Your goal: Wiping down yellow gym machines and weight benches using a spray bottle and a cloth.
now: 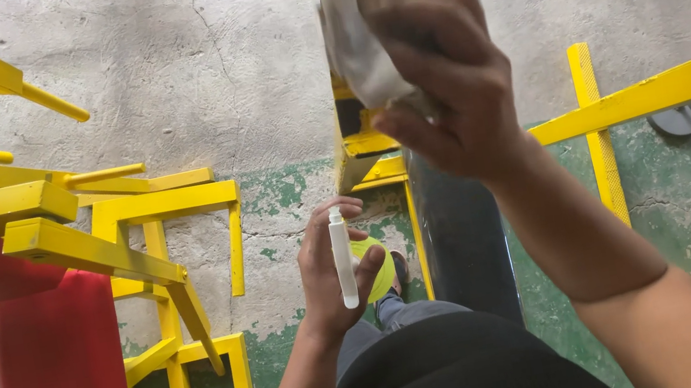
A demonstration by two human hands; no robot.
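Cleaning looks midway — right hand bunched around a pale cloth above the black bench pad, left hand fingers wrapped on a spray bottle just left of it — pad's lower stretch probably unwiped.

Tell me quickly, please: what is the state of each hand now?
Left hand: closed around a white spray bottle with a yellow-green body.
Right hand: closed on a crumpled pale cloth, raised high.
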